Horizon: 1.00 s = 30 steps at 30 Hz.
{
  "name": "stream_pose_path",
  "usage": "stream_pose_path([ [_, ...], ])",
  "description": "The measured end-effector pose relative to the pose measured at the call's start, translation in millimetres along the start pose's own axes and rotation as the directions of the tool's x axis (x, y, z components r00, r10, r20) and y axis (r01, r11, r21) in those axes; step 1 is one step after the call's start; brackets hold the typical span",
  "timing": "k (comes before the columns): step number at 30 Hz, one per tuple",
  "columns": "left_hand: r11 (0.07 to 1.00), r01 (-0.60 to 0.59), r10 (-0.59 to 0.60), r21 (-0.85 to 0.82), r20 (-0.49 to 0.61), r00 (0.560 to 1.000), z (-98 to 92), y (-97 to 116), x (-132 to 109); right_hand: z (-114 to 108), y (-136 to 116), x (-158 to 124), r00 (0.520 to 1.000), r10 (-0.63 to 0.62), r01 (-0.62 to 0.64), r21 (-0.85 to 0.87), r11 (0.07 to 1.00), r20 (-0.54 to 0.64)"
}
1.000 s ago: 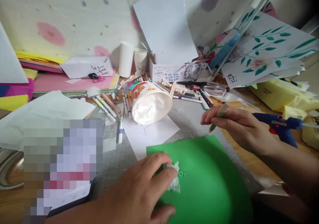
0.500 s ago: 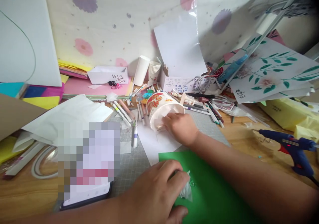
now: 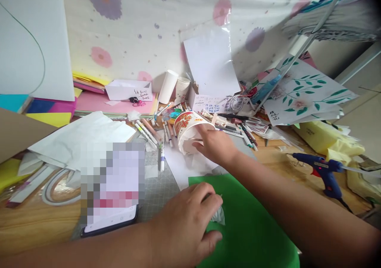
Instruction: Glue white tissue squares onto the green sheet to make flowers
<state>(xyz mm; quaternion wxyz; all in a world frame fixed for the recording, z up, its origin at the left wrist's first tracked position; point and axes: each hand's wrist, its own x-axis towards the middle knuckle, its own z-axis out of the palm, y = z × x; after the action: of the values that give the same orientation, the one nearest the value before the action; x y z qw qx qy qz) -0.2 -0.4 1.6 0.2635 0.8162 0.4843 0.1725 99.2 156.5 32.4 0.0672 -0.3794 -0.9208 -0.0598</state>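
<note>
My left hand (image 3: 187, 216) rests on a green sheet (image 3: 247, 220). Its fingers are bent and its thumb is held apart. Partly under those fingers is a small crumpled whitish piece (image 3: 218, 216); whether they grip it I cannot tell. Farther forward, my right hand (image 3: 216, 143) reaches into the mouth of a printed paper tub (image 3: 186, 123) that lies on its side, opening toward me. The thumb and forefinger are apart, and some fingertips are hidden inside. Pale scraps (image 3: 187, 145) show in the tub. A white sheet (image 3: 178, 166) lies beneath it.
Markers (image 3: 162, 155) and pens crowd around the tub. A phone (image 3: 110, 220) with a blurred screen lies at left, near white paper (image 3: 83, 137). At right lies a blue glue gun (image 3: 321, 168). Paper cups (image 3: 182, 87) and a white box (image 3: 205, 101) stand behind.
My right hand's fingers have spread from a closed bunch at the tub's mouth and reach inside. My left hand stays on the green sheet. The view has shifted slightly to the right.
</note>
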Motion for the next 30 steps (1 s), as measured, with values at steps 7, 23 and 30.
stream_pose_path([
  [7,1.0,-0.003,0.003,-0.004,0.004,1.0,-0.6,0,0,16,-3,4,0.992,0.043,-0.044,0.0,0.999,0.117],
  [23,0.989,-0.01,-0.025,-0.148,-0.233,0.972,2.5,-16,-1,-7,61,-104,0.992,-0.045,-0.02,0.51,0.86,0.115],
  [30,0.969,0.087,-0.141,-0.231,-0.23,0.963,0.9,-18,3,7,51,-93,0.997,-0.051,0.01,0.512,0.859,0.066],
])
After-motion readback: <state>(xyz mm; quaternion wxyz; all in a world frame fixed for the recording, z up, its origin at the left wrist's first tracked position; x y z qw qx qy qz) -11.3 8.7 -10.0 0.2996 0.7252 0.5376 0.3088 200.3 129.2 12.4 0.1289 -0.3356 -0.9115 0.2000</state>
